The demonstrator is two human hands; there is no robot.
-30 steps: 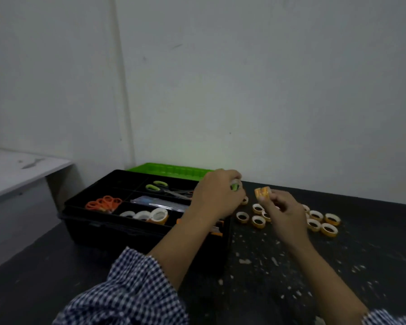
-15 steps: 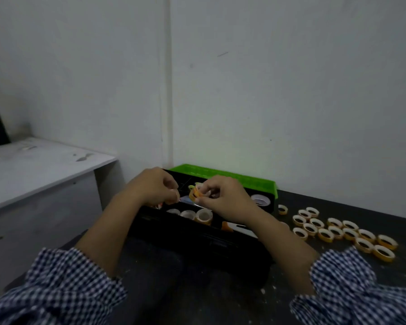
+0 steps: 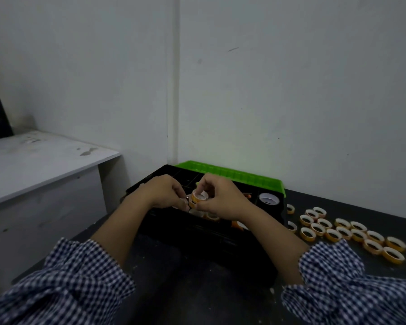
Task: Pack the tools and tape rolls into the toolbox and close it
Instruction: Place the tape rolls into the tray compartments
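Above the open toolbox you hold one small tape roll, orange outside and white inside, tilted so that its hole faces up toward you. Your right hand grips it from the right, with the thumb and the curled fingers closed around its rim. Your left hand is curled too; its fingertips come together at the left edge of the same roll and pinch it there. The roll is over the middle front compartment of the box, not lying in it. Under your hands a few more rolls lie in the box, but they are mostly hidden. At the right end of the box, a bigger white roll sits in its own compartment. The green lid stands open behind the box, against the wall. To the right of the box many small orange rolls lie flat on the dark table, close together in loose rows. Both your arms wear checked sleeves. At the left, apart from the table, is a white shelf.
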